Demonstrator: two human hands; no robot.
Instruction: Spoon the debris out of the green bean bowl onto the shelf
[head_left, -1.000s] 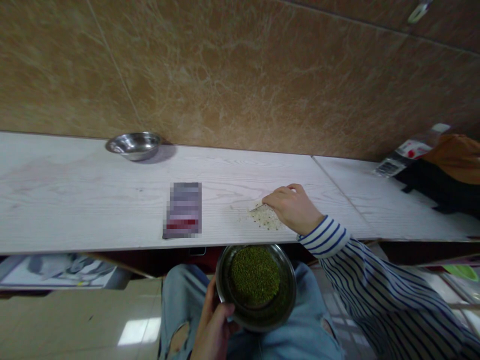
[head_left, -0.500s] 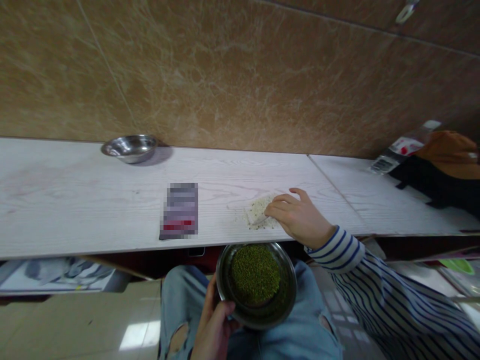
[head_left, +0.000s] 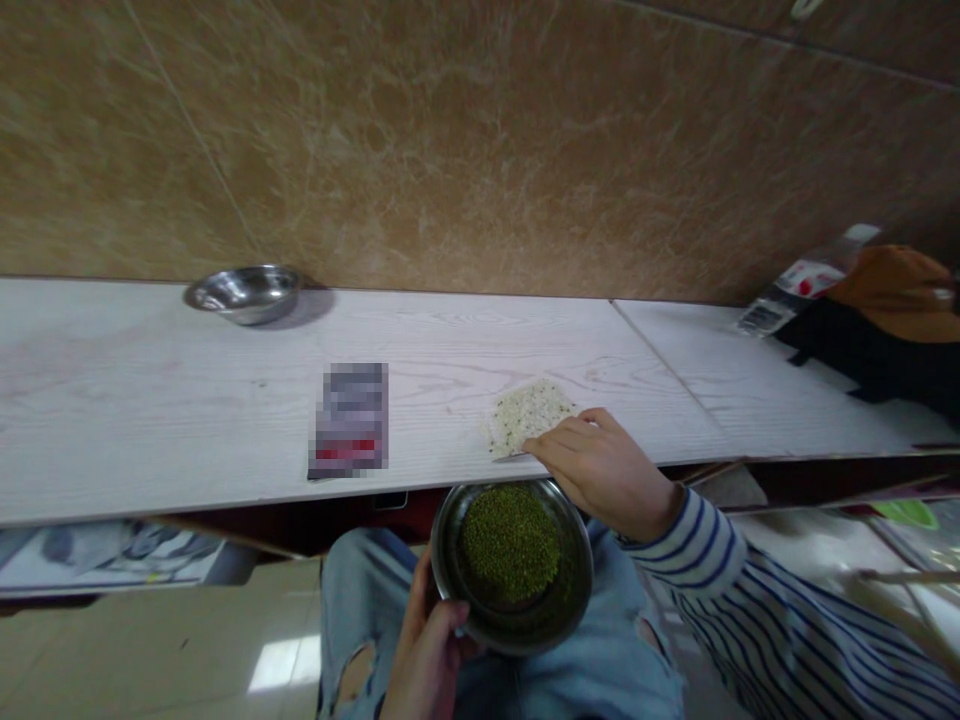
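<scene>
My left hand (head_left: 427, 650) grips the near left rim of a steel bowl (head_left: 577, 600), thumb over the edge, above my lap. Inside the bowl lies a heap of small green beans (head_left: 511, 540), apparently mung beans. On the white table, close to its front edge, is a flat patch of whitish grains (head_left: 531, 410) with dark green specks among them. My right hand (head_left: 600, 465) rests at that patch's near right side, just above the bowl. Its fingers are pressed together and point down; what lies between the fingertips, if anything, is hidden.
A second steel bowl (head_left: 247, 293) stands at the back left by the wall. A blurred-out flat thing (head_left: 350, 420) lies left of the grains. At the right are a plastic bottle (head_left: 802, 285) and a brown and black cloth item (head_left: 900, 300). The table's front edge (head_left: 225, 505) runs above my knees.
My right hand has drawn back toward me, from over the grains to their near right side, uncovering more of the patch. My left hand and the bowl have stayed nearly still.
</scene>
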